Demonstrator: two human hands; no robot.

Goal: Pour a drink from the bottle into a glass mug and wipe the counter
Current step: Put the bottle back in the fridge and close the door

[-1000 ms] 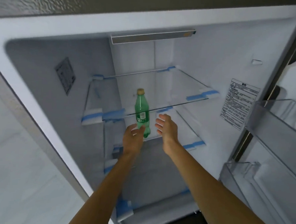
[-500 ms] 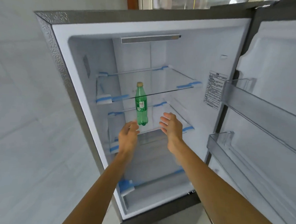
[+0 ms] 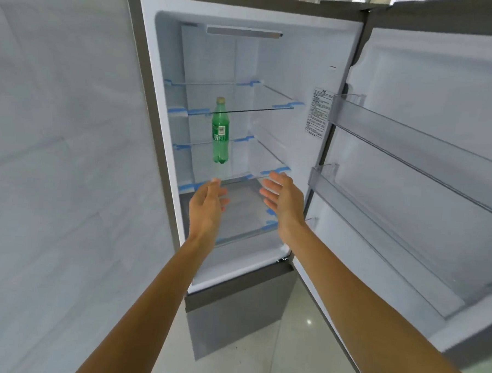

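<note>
Bottle (image 3: 221, 131) upright on glass fridge shelf (image 3: 272, 156)

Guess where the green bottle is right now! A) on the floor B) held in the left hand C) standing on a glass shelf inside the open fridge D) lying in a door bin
C: the green bottle stands upright on a glass shelf inside the open fridge, while the left hand and right hand are both open and empty below it, not touching it.

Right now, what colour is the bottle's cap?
Yellowish-tan, on a green bottle; the cap shows best in the head view.
</note>
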